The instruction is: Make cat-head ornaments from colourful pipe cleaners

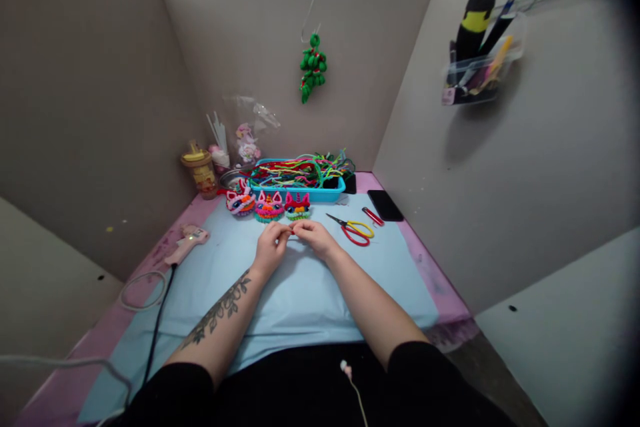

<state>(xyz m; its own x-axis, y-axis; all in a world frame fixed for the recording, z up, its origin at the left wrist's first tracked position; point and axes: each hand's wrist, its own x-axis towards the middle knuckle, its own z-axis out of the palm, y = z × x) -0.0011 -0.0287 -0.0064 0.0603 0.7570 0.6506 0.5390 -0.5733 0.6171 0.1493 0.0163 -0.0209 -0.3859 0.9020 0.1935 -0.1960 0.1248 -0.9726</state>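
Note:
My left hand [273,240] and my right hand [311,237] meet above the blue sheet, fingertips pinched together. Between them shows a small red piece [293,233], mostly hidden by the fingers, so its exact kind is unclear. Just beyond my hands stand three colourful fuzzy animal-head figures: a pink and purple figure [240,201], a pink and orange figure [269,207] and a red and green figure [298,206]. Scissors [357,230] with red and yellow handles lie to the right of my right hand, blades partly apart.
Behind the figures, a blue tray [320,195] holds many coloured fuzzy stems [295,173]. A red cutter [373,216] and black phone [385,205] lie at right. On the left are a corded pink glue gun [187,243] and a lidded cup [203,173]. Partition walls [240,47] enclose the table.

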